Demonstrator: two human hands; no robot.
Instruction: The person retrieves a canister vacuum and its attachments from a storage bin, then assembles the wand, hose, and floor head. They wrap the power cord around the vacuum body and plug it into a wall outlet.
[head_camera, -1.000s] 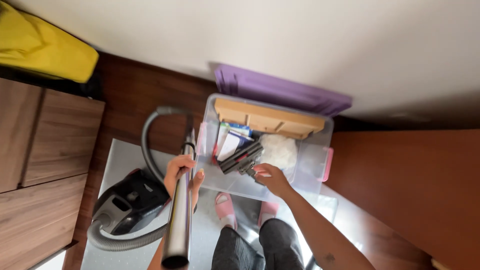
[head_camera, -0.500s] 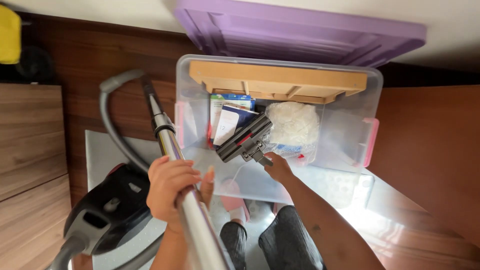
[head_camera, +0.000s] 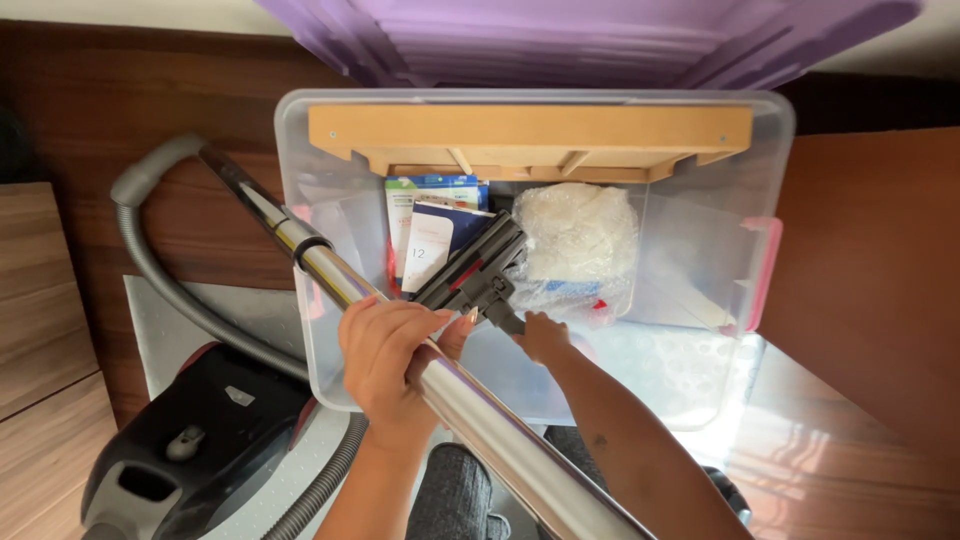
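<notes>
Left hand (head_camera: 392, 358) clenched round shiny chrome vacuum tube (head_camera: 330, 272), long axis diagonal from lower right up to upper left, far end joined to grey ribbed hose (head_camera: 150, 270) above black canister vacuum cleaner (head_camera: 195, 440) on floor. Right hand (head_camera: 543, 336) inside clear plastic storage box (head_camera: 345, 215), fingers closed on neck of black floor-brush nozzle (head_camera: 472, 270), head slanted upward to the right. Close by nozzle: blue-and-white cardboard packets (head_camera: 432, 215), white bubble-wrapped bundle (head_camera: 580, 240), wooden slatted rack (head_camera: 530, 135) at far wall, purple lid (head_camera: 590, 40) beyond.

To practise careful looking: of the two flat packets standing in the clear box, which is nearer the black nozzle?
The dark blue and white packet; it touches the black nozzle, while the green-topped packet stands behind it.
</notes>
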